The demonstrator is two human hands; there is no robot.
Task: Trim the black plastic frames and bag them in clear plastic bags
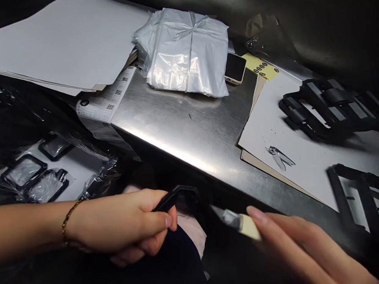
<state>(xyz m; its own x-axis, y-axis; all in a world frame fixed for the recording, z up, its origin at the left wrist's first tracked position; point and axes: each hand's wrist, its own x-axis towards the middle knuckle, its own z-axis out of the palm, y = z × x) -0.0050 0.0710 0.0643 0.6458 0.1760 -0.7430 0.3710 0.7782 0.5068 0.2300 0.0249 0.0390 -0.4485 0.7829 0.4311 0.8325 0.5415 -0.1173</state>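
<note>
My left hand (133, 223) is closed around one side of a black plastic frame (182, 190), held over my lap in front of the table edge. Its far end points toward my other hand. Between the thumb and fingers of my right hand (292, 234) is a craft knife with a cream handle (248, 227), a grey wrapping near its front and a thin blade aimed at the frame. A small gap seems to lie between blade and frame, though blur makes the tip hard to see. The lower part of the frame is lost against the dark background.
On the metal table (176, 125) lie a bundle of plastic bags (188, 53), a phone (235, 68), nail clippers (279, 157) on white board, and several black frames (327, 105). White sheets (60, 38) are stacked at left. Below them, a plastic-lined container holds wrapped frames (24, 172).
</note>
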